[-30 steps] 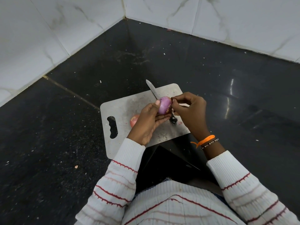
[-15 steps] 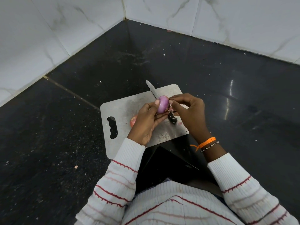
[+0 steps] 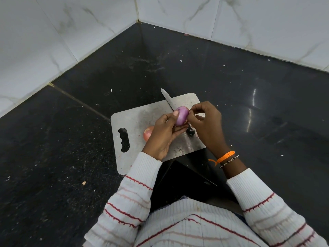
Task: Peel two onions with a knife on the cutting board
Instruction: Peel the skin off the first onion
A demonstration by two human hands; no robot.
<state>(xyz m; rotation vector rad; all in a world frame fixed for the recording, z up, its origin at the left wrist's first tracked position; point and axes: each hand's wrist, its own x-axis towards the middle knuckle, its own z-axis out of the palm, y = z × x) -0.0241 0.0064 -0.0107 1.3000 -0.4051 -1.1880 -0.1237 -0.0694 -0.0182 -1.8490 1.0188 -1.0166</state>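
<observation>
Left fingers (image 3: pixel 175 113): curled round the purple onion (image 3: pixel 182 115), thumb across its near side, other fingers cupped under it.
Right fingers (image 3: pixel 193 111): thumb and forefinger pinched together at the onion's right end; whether a scrap of skin sits between them cannot be told.
Left hand (image 3: pixel 164 134): holds the onion up off the board, palm turned toward the right hand.
Right hand (image 3: pixel 207 124): just beside the onion, touching it at the fingertips only.
Purple onion: peeled look, smooth and glossy, above the cutting board (image 3: pixel 142 118), between both hands.
Second onion (image 3: pixel 148 133): reddish-orange skin, lying on the board, mostly hidden behind the left hand.
Knife (image 3: pixel 168 99): lies on the board, blade pointing away with its tip past the far edge; dark handle end shows below the hands.
Cutting board: grey, handle slot at its left, flat on the black counter (image 3: pixel 71 139).
Wrist bands (image 3: pixel 226 158): orange thread and a beaded band on the right wrist.
Sleeves (image 3: pixel 135 193): white knit, red stripes.
Walls (image 3: pixel 53 32): white marbled tile, meeting in a corner.
</observation>
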